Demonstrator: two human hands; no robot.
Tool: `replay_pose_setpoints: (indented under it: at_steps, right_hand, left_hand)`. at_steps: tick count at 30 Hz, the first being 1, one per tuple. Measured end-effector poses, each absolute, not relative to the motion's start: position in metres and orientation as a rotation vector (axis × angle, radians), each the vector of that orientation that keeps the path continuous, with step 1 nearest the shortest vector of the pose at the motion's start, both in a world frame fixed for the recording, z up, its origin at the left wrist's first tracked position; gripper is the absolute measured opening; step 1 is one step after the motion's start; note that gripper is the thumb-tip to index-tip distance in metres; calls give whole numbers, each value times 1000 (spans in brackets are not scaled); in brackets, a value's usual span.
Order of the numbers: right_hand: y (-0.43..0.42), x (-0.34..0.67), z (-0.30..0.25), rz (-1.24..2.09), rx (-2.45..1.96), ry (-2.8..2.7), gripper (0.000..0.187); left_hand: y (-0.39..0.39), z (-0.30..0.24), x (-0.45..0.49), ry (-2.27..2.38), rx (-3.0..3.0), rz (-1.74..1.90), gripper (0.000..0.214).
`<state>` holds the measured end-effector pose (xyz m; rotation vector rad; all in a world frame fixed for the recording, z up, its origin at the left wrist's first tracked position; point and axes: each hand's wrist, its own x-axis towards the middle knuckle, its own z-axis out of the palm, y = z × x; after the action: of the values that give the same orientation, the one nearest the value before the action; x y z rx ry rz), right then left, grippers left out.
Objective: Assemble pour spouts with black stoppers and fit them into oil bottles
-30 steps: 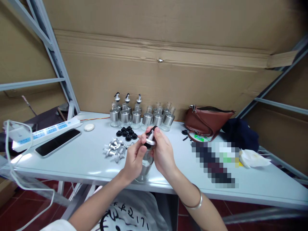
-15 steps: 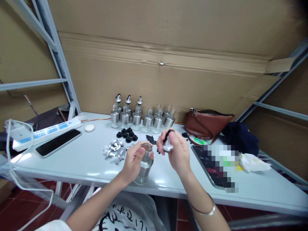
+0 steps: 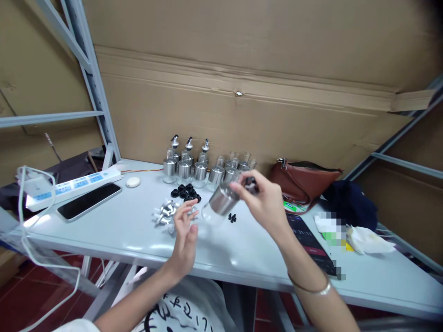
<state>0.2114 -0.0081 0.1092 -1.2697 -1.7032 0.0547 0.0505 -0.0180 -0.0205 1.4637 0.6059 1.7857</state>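
My right hand (image 3: pixel 265 203) grips a glass bottle with a steel sleeve (image 3: pixel 223 200) by its neck. The bottle is tilted, its base towards my left hand and off the table. Something dark shows within the right fingers; its shape is mostly hidden. My left hand (image 3: pixel 185 237) is empty, fingers apart, left of the bottle's base. Beside its fingertips lies a pile of silver pourer parts (image 3: pixel 166 212). Black round stoppers (image 3: pixel 185 191) are clustered behind that pile, and a few small black pieces (image 3: pixel 232 217) lie below the bottle.
Several sleeved glass bottles (image 3: pixel 200 170) stand along the cardboard wall, three with pourer tops. A brown bag (image 3: pixel 306 180), a dark cloth (image 3: pixel 353 203) and a tablet or phone (image 3: pixel 308 237) are on the right. A phone (image 3: pixel 90 201) and a power strip (image 3: pixel 74 186) lie left.
My left hand has let go of the bottle and opened. My right hand now holds the bottle by its neck, lifted and tilted towards the back right. The view has shifted slightly.
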Motion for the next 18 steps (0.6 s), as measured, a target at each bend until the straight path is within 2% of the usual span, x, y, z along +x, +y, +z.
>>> replay_pose_setpoints:
  at_steps: [4,9,18]
  right_hand:
    - [40,216,122,-7,-1342,-1670,16]
    - [100,217,104,-34,-1455,-1742,14]
    - [139,216,73,-137,-1519,-1752,13]
  left_hand:
    - [-18,-20,50,648,1483,1786,25]
    - [-18,-24,49,611,1582,1783,23]
    - [-18,-22,47,588,1707,1732,25]
